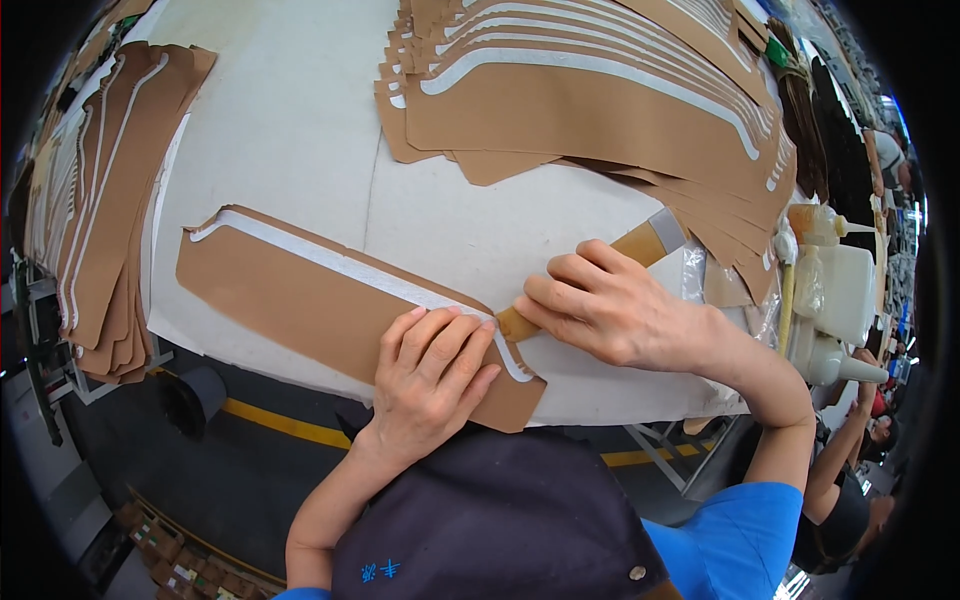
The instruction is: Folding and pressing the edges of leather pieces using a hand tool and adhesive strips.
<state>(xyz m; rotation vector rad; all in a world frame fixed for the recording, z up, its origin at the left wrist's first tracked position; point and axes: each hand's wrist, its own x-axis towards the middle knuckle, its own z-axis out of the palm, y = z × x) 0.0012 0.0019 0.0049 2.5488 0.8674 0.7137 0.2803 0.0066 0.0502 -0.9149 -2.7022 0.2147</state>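
Few packages show. Well right of the right fingers (560, 285), past the wrist, white plastic bottles (845, 290) stand at the counter's edge, squat with narrow nozzle tips, one capped amber. A crumpled clear plastic bag (695, 275) lies just beside them, nearer the fingers. Far below the left fingers (435, 335), on the floor, small cartons (185, 570) with pale and green faces sit in a row. No signs or screens.

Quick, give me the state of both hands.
Left hand: open, pressed flat on the brown piece.
Right hand: closed, holding a brush.
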